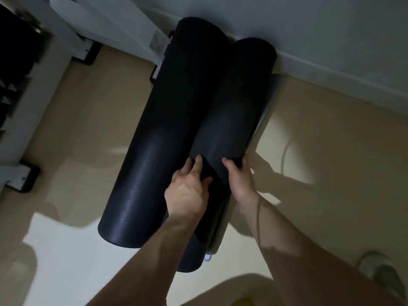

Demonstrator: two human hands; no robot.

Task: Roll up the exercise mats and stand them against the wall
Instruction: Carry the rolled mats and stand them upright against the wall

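**Second mat being set upright beside the first, outer flap loose**

Two rolled black mats stand side by side at the wall (331, 29), seen from above. Left mat (163, 129) is a tight, fat roll, matte black with a faint sheen, bottom end at the skirting, apparently leaning on its own with no hand on it. Right mat (231, 111) touches it along its length; its outer layer has come loose, and a paler grey underside edge shows down its right side.

Left hand (187, 195) clamps the loose flap near the top end, fingers over, thumb pinching. Right hand (239, 180) wraps the roll's right edge, fingers curled over the loose layer. Both closed on the right mat.

Handling, judged: foam, light, soft, springy, so it likely wants to unroll once released. Surface looks grippy, not slippery. Not fragile. Best hold is near the top end with the free flap pressed against the roll, then the seam turned toward the wall or the neighbouring mat so it stays pinned.

Beige floor (88, 107), white equipment frame (66, 29) at left, shoe (379, 272) at lower right.
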